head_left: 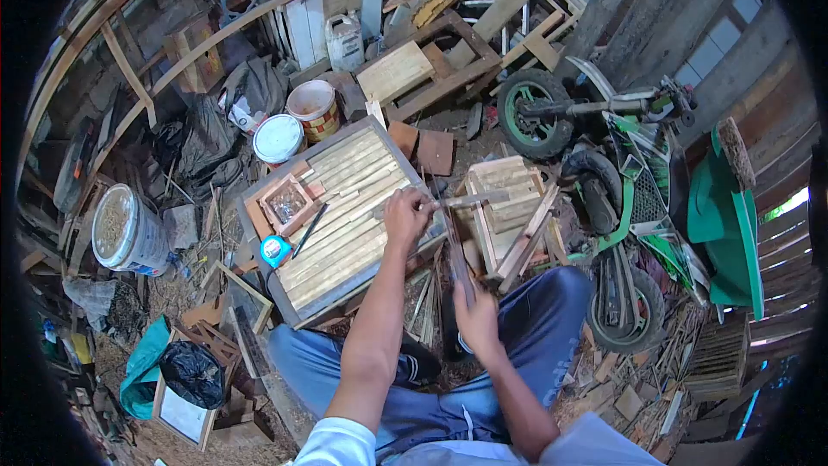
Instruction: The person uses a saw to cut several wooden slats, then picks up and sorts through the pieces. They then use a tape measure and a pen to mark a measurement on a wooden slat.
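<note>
My left hand (405,217) is closed around a thin wooden strip (479,198) at the right edge of a low slatted worktable (332,272). The strip sticks out past the edge to the right. In my right hand (477,319) is the handle of a handsaw (454,246), its narrow dark blade seen nearly edge-on. That blade points up and away from me and crosses the strip just right of my left fingers. On the table lie a blue tape measure (275,250), a dark pen or pencil (310,229) and a small square wooden box (287,204) with small bits inside.
A wooden frame with loose sticks (509,216) stands right of the table. Beyond it is a green motorbike (625,173). Buckets (279,139) stand behind the table, and another bucket (129,229) is at the left. Wood scraps (634,401) litter the floor.
</note>
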